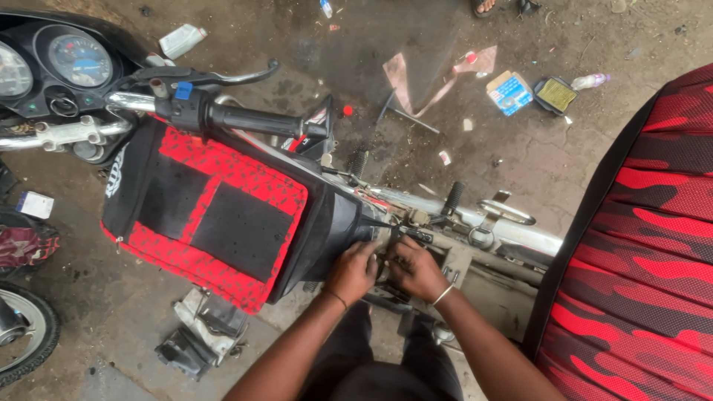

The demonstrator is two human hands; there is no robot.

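Note:
I look down at a motorcycle whose fuel tank wears a red and black cover (pixel 215 215). Below the tank's rear edge, my left hand (pixel 351 272) and my right hand (pixel 414 269) sit close together on small metal parts of the frame (pixel 411 232). The fingers of both hands are curled around something there, but what each one grips is hidden. A thin band circles each wrist.
The handlebar grip (pixel 256 121), brake lever and gauges (pixel 78 61) lie at the upper left. A red and black camouflage seat (pixel 639 245) fills the right side. Boxes (pixel 509 92), a bottle (pixel 590 80), metal parts (pixel 199 334) and scraps litter the dirty floor. Someone's sandalled foot (pixel 486 7) shows at the top.

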